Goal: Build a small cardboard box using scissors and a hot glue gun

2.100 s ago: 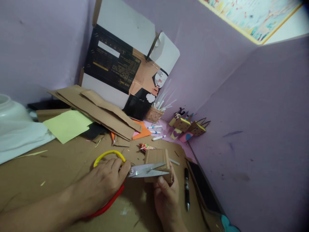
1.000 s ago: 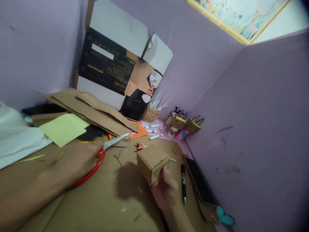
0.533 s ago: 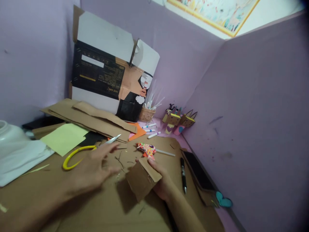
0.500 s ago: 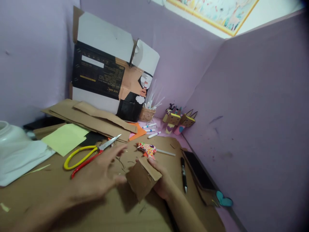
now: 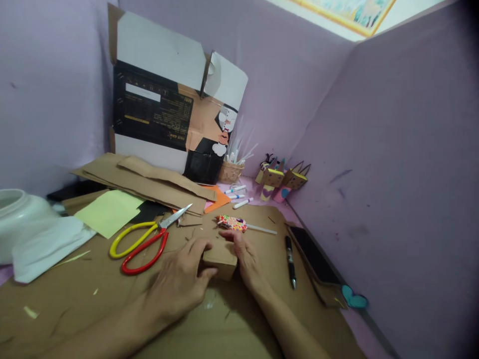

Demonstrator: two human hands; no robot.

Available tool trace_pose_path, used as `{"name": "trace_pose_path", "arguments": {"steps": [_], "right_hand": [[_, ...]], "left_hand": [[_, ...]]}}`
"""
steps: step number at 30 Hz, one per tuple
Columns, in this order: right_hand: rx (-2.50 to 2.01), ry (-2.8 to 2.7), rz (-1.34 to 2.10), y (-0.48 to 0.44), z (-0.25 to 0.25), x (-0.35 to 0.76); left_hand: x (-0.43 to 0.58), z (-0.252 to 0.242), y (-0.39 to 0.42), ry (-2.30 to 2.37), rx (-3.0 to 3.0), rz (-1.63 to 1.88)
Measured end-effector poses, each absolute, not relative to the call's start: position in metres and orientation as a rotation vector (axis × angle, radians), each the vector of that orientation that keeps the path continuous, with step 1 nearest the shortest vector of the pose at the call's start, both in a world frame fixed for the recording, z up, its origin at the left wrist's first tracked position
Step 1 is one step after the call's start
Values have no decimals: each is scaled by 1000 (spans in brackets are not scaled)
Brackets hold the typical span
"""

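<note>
A small cardboard box (image 5: 220, 254) is between my two hands, low over the cardboard-covered table. My left hand (image 5: 185, 279) grips its left side, thumb at the front and fingers over the top edge. Against its right side, my right hand (image 5: 249, 264) is closed with the fingers reaching round the back, partly hidden. Just behind the box lies a glue gun (image 5: 232, 223) with a floral pattern and a pale glue stick (image 5: 262, 229) coming out of its rear. Scissors (image 5: 149, 242) with one yellow and one red handle lie to the left of my left hand.
A black pen (image 5: 290, 262) and a dark phone (image 5: 312, 257) lie at the right by the wall. Cardboard strips (image 5: 149, 184), yellow-green paper (image 5: 108, 214) and a white jar (image 5: 22, 224) are at the left. Markers (image 5: 243, 203) and cardboard figures (image 5: 273, 178) sit farther back.
My left hand has moved right from beside the scissors and closed on the box. The box has turned so its top faces up, and my right hand still holds it.
</note>
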State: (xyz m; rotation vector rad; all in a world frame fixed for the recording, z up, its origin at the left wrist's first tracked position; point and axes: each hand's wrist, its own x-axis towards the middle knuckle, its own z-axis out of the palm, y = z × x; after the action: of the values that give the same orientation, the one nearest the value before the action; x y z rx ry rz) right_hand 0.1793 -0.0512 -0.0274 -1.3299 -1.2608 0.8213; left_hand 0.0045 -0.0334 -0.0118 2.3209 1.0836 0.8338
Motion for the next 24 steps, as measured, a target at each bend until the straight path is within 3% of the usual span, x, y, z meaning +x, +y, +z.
{"name": "trace_pose_path", "arguments": {"steps": [13,24], "right_hand": [[-1383,-1373,722,-74,-22,172],[-1319,-1489,587,-78,-24,171]], "left_hand": [[8,-4,-24,1052,1765,727],[13,-23,-25,1067,2395,758]]}}
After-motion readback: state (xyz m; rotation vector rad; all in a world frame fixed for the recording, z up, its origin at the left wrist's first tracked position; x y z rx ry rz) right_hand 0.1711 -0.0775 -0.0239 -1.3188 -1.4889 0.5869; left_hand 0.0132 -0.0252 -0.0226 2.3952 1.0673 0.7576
